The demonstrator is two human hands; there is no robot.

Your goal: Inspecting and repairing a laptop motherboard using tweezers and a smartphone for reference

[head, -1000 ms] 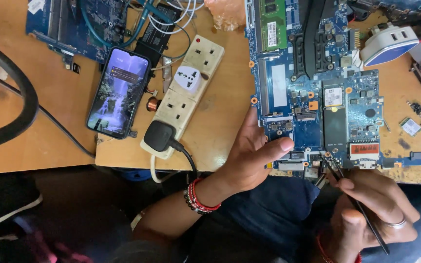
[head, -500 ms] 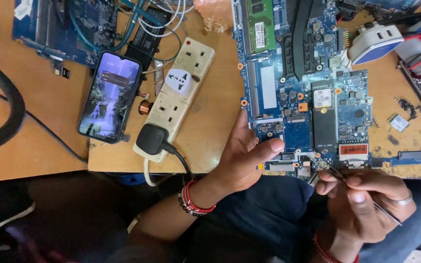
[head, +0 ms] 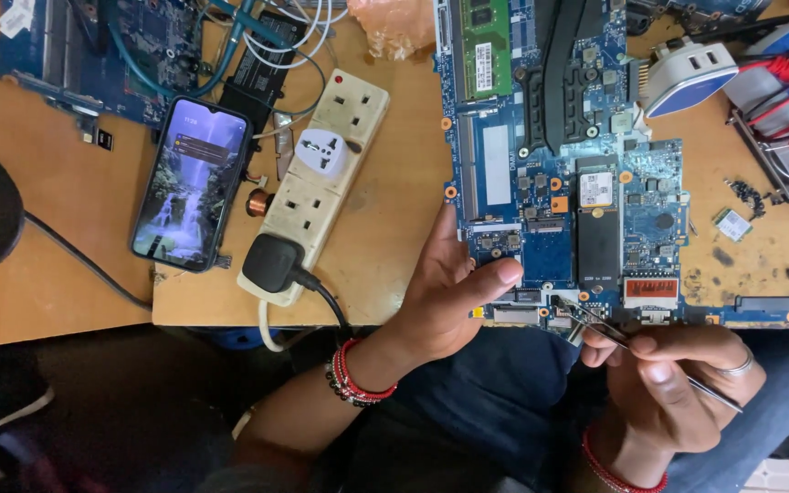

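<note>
A blue laptop circuit board (head: 586,173) lies on the wooden table, its near edge over my lap. My left hand (head: 445,297) grips the board's near left corner, thumb on top and fingers under the edge. My right hand (head: 673,383) holds thin metal tweezers (head: 636,349), whose tips touch the board's near edge beside a small orange-framed part (head: 652,290). Red bands sit on both wrists and a ring is on one right finger.
A cream power strip (head: 317,183) with a white adapter and a black plug lies left of the board. A lit smartphone (head: 192,183) rests beside it. Another board (head: 75,46) and cables sit far left. A white-blue device (head: 691,78) and red probes (head: 783,82) are at right.
The view has drifted so the table contents sit further left and lower in the frame. My right hand has shifted slightly up towards the board edge with the tweezers; my left hand keeps its grip.
</note>
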